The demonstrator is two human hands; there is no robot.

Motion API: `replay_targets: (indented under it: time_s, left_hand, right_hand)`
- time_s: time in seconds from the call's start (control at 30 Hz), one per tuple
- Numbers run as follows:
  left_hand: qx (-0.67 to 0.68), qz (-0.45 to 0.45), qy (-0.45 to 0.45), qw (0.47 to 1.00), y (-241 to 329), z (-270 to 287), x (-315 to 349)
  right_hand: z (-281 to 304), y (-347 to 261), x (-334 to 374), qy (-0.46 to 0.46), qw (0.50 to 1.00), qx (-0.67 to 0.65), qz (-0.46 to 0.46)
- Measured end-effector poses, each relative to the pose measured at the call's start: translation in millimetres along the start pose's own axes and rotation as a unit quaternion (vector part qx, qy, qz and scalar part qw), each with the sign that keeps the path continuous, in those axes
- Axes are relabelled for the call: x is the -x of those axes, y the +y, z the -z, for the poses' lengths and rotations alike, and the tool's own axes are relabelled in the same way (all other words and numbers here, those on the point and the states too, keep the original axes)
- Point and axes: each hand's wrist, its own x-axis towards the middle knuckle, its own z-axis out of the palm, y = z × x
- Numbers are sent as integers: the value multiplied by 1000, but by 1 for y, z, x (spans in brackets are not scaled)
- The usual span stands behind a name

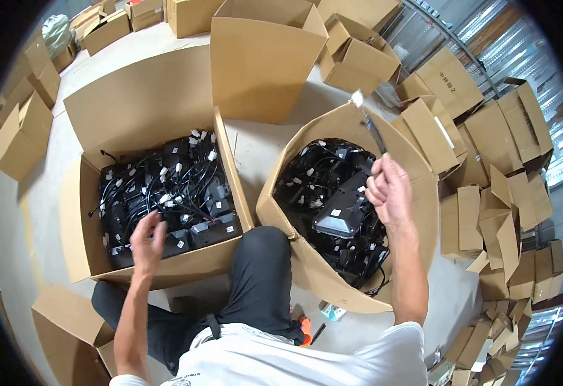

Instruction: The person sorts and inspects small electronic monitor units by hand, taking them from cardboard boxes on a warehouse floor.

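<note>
My right hand point(389, 186) is raised over the right carton, its fingers closed round a black cable point(373, 130). The cable's upper end carries a white connector point(357, 98). Below and left of that hand, a black box-shaped unit point(338, 213) with a white label lies on other black units. Whether the cable belongs to it cannot be seen. My left hand point(147, 244) hovers at the near side of the left carton, fingers partly curled and apart, with nothing visible in it. Beneath it lie black units point(214, 233) and tangled black cables point(188, 186) with white connectors.
The left carton point(159, 276) and the right carton point(416, 257) stand on either side of my knee. A tall carton point(259, 71) is behind them. Several cartons point(445, 83) line the right side. An orange-handled object point(304, 329) lies on the floor.
</note>
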Motion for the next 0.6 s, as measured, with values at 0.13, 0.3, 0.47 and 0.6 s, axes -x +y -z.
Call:
replay_targets:
  time_s: [0.13,0.3,0.47,0.6]
  left_hand:
    - [5,-243,-117,963,140,-79,6]
    - [106,-393,-145,902,204,-120,14]
    - [397,-43,-30,916,177,-76,26]
    - [451,128,122,875,105,-10,27]
  right_hand:
    - [-57,-44,14,-51,989,-136,23]
    - [-131,-34,17,-140,975,-159,-65]
    - [-75,15,-39,-35,835,454,310]
    - [75,127,-66,-97,804,585,-43]
